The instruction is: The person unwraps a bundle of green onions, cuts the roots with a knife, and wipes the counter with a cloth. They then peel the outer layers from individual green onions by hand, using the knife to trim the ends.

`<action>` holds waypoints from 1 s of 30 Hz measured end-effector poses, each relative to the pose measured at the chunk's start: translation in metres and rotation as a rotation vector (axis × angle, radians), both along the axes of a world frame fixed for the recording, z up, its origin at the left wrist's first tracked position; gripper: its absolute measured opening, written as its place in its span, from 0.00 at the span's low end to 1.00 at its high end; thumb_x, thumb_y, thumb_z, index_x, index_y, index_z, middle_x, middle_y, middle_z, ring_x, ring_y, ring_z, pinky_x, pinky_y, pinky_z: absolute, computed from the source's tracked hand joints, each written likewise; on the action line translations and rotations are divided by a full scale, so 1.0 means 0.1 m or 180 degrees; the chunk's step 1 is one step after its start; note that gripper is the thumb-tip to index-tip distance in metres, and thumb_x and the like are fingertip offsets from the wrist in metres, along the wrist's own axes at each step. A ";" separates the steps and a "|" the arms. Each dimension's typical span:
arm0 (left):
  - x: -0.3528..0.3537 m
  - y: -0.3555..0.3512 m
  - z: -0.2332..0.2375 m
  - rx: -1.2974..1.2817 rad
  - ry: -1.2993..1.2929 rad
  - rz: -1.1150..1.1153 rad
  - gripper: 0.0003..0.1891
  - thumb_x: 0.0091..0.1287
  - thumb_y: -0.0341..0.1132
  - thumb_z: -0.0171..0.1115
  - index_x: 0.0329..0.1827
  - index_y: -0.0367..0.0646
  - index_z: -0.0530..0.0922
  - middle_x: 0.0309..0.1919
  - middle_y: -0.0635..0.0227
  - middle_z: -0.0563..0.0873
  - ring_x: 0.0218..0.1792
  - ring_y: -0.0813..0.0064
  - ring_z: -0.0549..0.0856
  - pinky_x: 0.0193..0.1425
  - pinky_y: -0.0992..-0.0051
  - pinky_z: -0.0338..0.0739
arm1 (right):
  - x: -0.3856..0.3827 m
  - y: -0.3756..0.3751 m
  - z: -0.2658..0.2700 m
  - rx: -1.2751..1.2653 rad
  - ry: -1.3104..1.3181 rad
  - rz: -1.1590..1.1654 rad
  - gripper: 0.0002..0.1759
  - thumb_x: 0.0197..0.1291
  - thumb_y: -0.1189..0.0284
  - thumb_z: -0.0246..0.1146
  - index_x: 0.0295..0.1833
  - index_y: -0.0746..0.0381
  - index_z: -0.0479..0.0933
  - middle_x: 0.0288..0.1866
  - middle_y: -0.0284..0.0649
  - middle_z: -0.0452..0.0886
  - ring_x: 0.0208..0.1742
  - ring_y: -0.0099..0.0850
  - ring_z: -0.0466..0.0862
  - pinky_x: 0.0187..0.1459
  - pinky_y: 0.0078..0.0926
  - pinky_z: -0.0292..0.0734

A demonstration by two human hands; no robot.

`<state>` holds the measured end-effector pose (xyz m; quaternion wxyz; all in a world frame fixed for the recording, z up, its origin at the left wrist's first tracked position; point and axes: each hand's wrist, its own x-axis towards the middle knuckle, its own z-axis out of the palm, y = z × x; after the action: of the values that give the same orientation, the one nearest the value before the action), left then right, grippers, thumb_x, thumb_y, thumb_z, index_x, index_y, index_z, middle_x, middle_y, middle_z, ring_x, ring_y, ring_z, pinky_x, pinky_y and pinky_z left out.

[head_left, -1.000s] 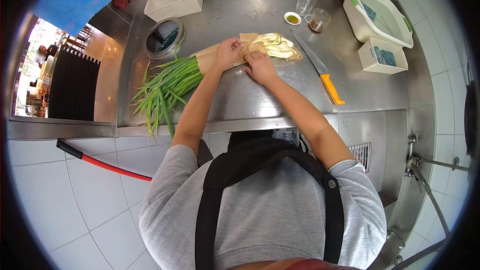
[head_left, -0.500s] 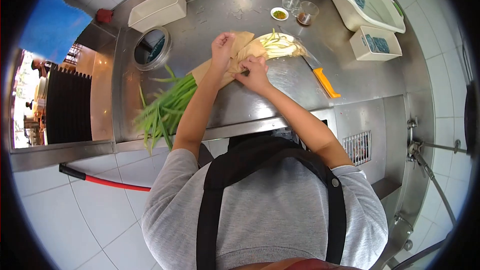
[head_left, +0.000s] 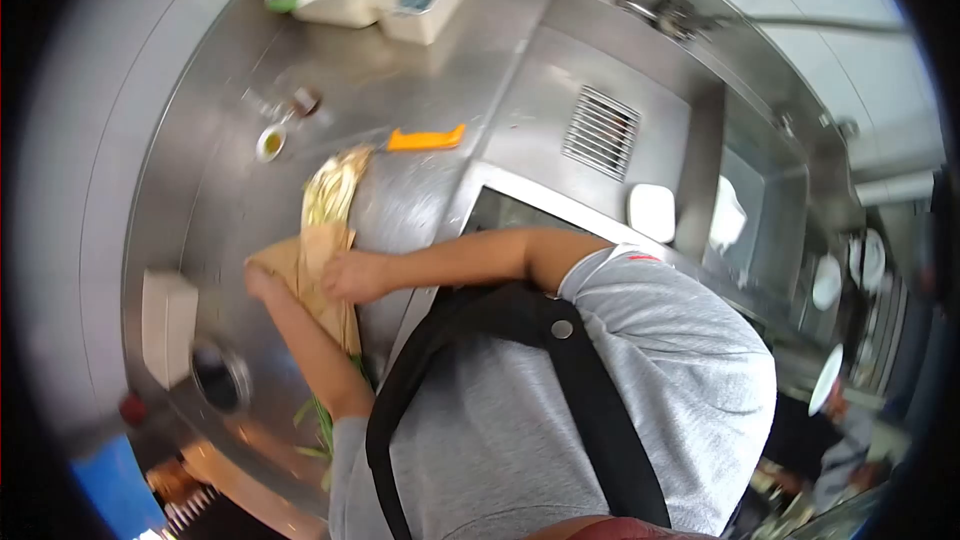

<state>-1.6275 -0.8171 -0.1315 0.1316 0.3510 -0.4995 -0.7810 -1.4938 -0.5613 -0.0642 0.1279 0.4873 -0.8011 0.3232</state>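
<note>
A bunch of spring onions (head_left: 334, 192) lies on the steel counter, white root ends outward and green leaves partly hidden behind my left arm. Brown paper (head_left: 318, 240) is wrapped around its middle. At the paper's far left corner, my left hand (head_left: 259, 281) is closed on the edge. My right hand (head_left: 352, 277) presses curled fingers onto the near side of the wrap, gripping the paper. Beyond the root ends rests a knife (head_left: 427, 139) with an orange handle; its blade is blurred.
A small sauce dish (head_left: 270, 143) sits by blurred glasses (head_left: 304, 101). White tubs (head_left: 430, 0) with blue-green pads stand at the back. A cream bin (head_left: 168, 328) is at left. To the right are a drain grate (head_left: 602, 132), a sink (head_left: 765, 210) and another person holding a white plate (head_left: 827, 380).
My view has swung to the right, bringing the sink and another person into sight. Both hands stay at the paper; the left has shifted out to its corner.
</note>
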 end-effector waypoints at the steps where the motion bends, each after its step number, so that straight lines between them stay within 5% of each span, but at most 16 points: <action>1: -0.01 0.19 0.14 -0.0541 0.0188 0.0011 0.13 0.64 0.36 0.56 0.43 0.32 0.76 0.39 0.59 0.81 0.37 0.63 0.82 0.44 0.64 0.79 | 0.00 0.02 -0.02 -0.0124 -0.0184 -0.0100 0.11 0.44 0.65 0.64 0.35 0.55 0.76 0.36 0.35 0.77 0.47 0.37 0.75 0.46 0.35 0.68; 4: 0.28 0.74 0.81 -0.2153 0.0356 -0.0253 0.20 0.65 0.42 0.58 0.47 0.29 0.75 0.42 0.56 0.81 0.41 0.64 0.80 0.49 0.68 0.76 | 0.00 0.07 -0.12 -0.0169 -0.1138 -0.0442 0.12 0.44 0.63 0.65 0.33 0.58 0.76 0.34 0.39 0.78 0.43 0.43 0.77 0.42 0.40 0.72; 6: 0.26 0.58 0.69 -0.2790 0.0209 -0.0518 0.26 0.65 0.47 0.58 0.52 0.28 0.73 0.45 0.51 0.79 0.46 0.62 0.78 0.53 0.68 0.73 | -0.01 0.10 -0.12 0.0000 -0.1494 -0.0471 0.13 0.45 0.62 0.64 0.33 0.59 0.76 0.33 0.42 0.78 0.41 0.46 0.78 0.41 0.41 0.73; 8: 0.48 0.75 0.92 -0.2765 0.0338 -0.0611 0.31 0.64 0.51 0.59 0.57 0.28 0.70 0.49 0.48 0.78 0.47 0.60 0.78 0.54 0.66 0.72 | -0.02 0.15 -0.07 0.0141 -0.1840 -0.0508 0.15 0.45 0.60 0.64 0.32 0.61 0.77 0.33 0.45 0.78 0.38 0.48 0.78 0.39 0.42 0.74; 10: 0.70 0.72 1.13 -0.3433 -0.0087 -0.1341 0.35 0.63 0.54 0.59 0.59 0.27 0.68 0.52 0.48 0.76 0.48 0.61 0.77 0.54 0.66 0.72 | -0.02 0.11 0.04 0.0514 -0.1937 -0.0583 0.18 0.46 0.58 0.64 0.30 0.63 0.77 0.31 0.49 0.78 0.36 0.49 0.80 0.38 0.44 0.75; 12: 0.83 0.52 1.01 -0.3278 -0.0312 -0.2291 0.37 0.62 0.58 0.58 0.57 0.27 0.70 0.51 0.47 0.77 0.48 0.59 0.78 0.55 0.64 0.71 | -0.02 0.04 0.06 0.0290 -0.1763 -0.0825 0.19 0.47 0.57 0.64 0.30 0.64 0.77 0.32 0.51 0.79 0.36 0.49 0.80 0.38 0.43 0.75; 15: 1.13 0.52 0.75 -0.2353 -0.0821 -0.2359 0.35 0.65 0.59 0.52 0.53 0.29 0.74 0.48 0.44 0.79 0.47 0.54 0.79 0.53 0.62 0.72 | -0.08 -0.17 0.07 -0.0008 -0.1779 -0.0987 0.19 0.47 0.58 0.64 0.31 0.66 0.78 0.34 0.53 0.79 0.36 0.49 0.81 0.37 0.42 0.76; 17: 1.30 0.57 0.74 -0.3882 -0.1529 -0.2859 0.32 0.68 0.57 0.46 0.51 0.31 0.76 0.46 0.42 0.80 0.47 0.48 0.79 0.50 0.60 0.72 | -0.16 -0.23 0.07 -0.0104 -0.1981 -0.0962 0.19 0.46 0.59 0.64 0.32 0.66 0.78 0.34 0.53 0.79 0.37 0.49 0.81 0.37 0.42 0.76; 20: 1.47 0.89 1.06 -0.4396 -0.1591 -0.2416 0.28 0.70 0.53 0.42 0.53 0.34 0.77 0.47 0.45 0.80 0.47 0.47 0.79 0.48 0.59 0.73 | -0.18 -0.31 0.14 0.0334 -0.2100 -0.0937 0.19 0.45 0.61 0.64 0.35 0.67 0.79 0.34 0.51 0.80 0.37 0.47 0.82 0.37 0.40 0.77; 23: 1.36 0.57 0.67 -0.4705 -0.1359 -0.2238 0.25 0.70 0.50 0.43 0.52 0.37 0.78 0.45 0.49 0.82 0.46 0.46 0.79 0.47 0.58 0.73 | -0.13 -0.42 0.19 0.0527 -0.2024 -0.1154 0.16 0.44 0.64 0.64 0.34 0.66 0.80 0.33 0.48 0.81 0.37 0.44 0.83 0.36 0.39 0.78; 26: 1.41 0.75 1.00 -0.4641 -0.1100 -0.2496 0.24 0.69 0.49 0.44 0.49 0.37 0.79 0.41 0.49 0.84 0.42 0.46 0.80 0.44 0.58 0.73 | -0.14 -0.63 0.02 0.0628 -0.1834 -0.1308 0.10 0.45 0.67 0.62 0.28 0.64 0.81 0.33 0.45 0.82 0.36 0.42 0.84 0.33 0.40 0.78; 27: 1.40 0.76 0.95 -0.4487 -0.1087 -0.2458 0.23 0.69 0.48 0.45 0.48 0.37 0.79 0.39 0.49 0.84 0.40 0.47 0.81 0.43 0.58 0.73 | -0.13 -0.64 -0.07 0.0493 -0.1197 -0.1150 0.09 0.47 0.68 0.60 0.29 0.62 0.80 0.30 0.43 0.82 0.34 0.41 0.83 0.32 0.41 0.77; 28: 1.34 0.66 0.86 -0.4336 -0.1090 -0.2398 0.22 0.69 0.47 0.45 0.47 0.36 0.79 0.38 0.49 0.84 0.38 0.48 0.81 0.42 0.58 0.73 | -0.09 -0.59 -0.04 0.0330 -0.0570 -0.0958 0.08 0.49 0.68 0.58 0.30 0.60 0.80 0.28 0.42 0.82 0.32 0.40 0.83 0.31 0.41 0.76; 30: 1.03 0.01 0.08 -0.3306 -0.0502 -0.2447 0.21 0.68 0.45 0.47 0.46 0.34 0.79 0.36 0.48 0.84 0.35 0.50 0.82 0.40 0.59 0.73 | -0.05 -0.43 0.13 0.0982 -0.0647 -0.0345 0.07 0.47 0.71 0.57 0.30 0.60 0.78 0.32 0.41 0.82 0.34 0.40 0.82 0.34 0.39 0.77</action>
<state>-1.5248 -0.8160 -0.1237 -0.0417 0.0943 -0.9101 -0.4013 -1.4990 -0.6047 -0.0510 -0.0126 0.4221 -0.8750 0.2367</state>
